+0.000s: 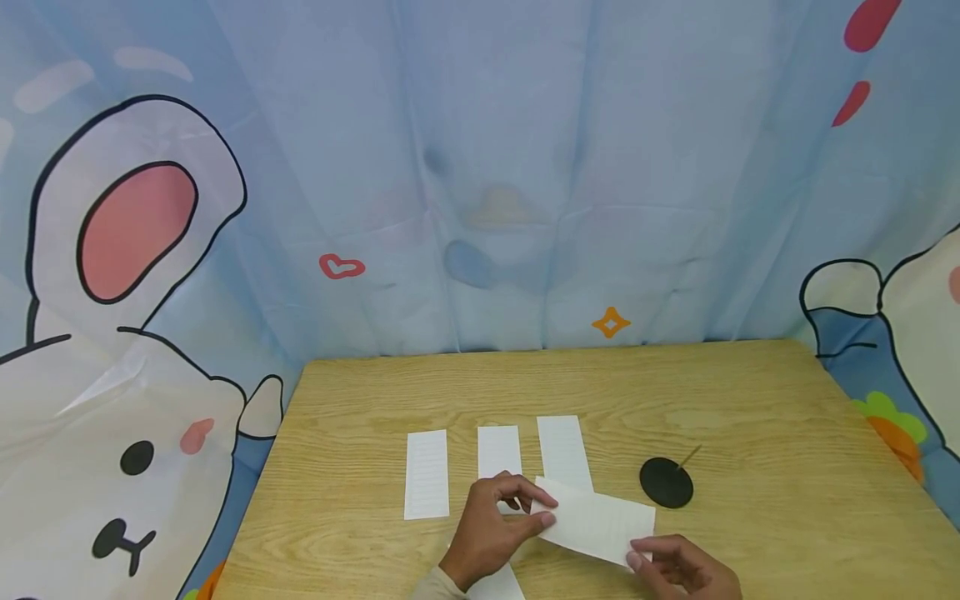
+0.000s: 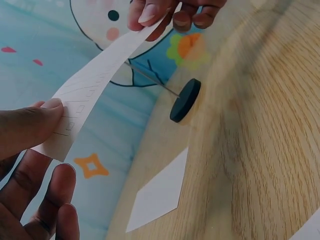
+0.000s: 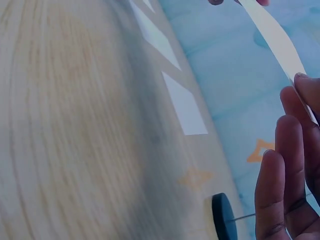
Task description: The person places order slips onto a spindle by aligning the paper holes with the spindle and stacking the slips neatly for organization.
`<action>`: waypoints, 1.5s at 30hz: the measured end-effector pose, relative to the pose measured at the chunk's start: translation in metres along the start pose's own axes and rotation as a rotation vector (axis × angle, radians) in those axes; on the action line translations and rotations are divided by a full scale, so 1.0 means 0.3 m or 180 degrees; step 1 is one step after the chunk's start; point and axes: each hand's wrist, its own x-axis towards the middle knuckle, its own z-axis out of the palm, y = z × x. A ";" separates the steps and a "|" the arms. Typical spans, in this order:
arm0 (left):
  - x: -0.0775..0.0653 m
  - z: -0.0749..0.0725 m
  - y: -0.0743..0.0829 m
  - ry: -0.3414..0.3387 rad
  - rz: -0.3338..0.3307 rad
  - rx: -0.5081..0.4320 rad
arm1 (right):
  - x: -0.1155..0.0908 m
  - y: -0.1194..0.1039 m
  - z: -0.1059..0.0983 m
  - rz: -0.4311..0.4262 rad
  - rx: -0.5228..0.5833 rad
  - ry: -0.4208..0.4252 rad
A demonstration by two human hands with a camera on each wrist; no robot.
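The person's left hand (image 1: 493, 531) reaches in from the lower middle, a beige cloth sleeve (image 1: 438, 586) at its wrist, thumb and fingers clamped on one end of a thin, white, rectangular paper sheet (image 1: 592, 522). In the left wrist view its thumb lies flat on the sheet's face, with the other fingers bent loosely beneath. The right hand (image 1: 686, 570) comes from the lower right and pinches the opposite end between thumb and fingertip, its remaining fingers bent. The sheet is held up above the counter (image 1: 345, 400), stretched between both hands, tilted and slightly bowed; fine printed lines and small squares show on it from the left wrist.

The counter is light wood-patterned, with fine streaked grain. Four more white rectangular paper slips lie on it: a left slip (image 1: 427, 475) standing apart, a middle slip (image 1: 499, 450) and a right slip (image 1: 564, 450) just beyond the hands and partly covered, and a near slip (image 1: 501, 587) partly behind the left wrist. That makes five papers in all.

One flat black disc (image 1: 664, 483) with one thin rod (image 1: 691, 456) rising from it stands right of the slips. Behind hangs a creased, pale blue printed cloth (image 1: 495, 167).
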 end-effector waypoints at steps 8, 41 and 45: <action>0.004 0.013 0.015 -0.0057 0.0034 0.0017 | 0.019 -0.014 -0.021 0.0173 -0.0020 0.0099; 0.018 0.034 0.056 -0.0262 0.0057 0.0014 | 0.055 -0.047 -0.095 0.0047 -0.0269 0.0006; 0.029 0.041 0.068 -0.0246 0.0123 0.0021 | 0.057 -0.059 -0.106 -0.0026 -0.0242 0.0123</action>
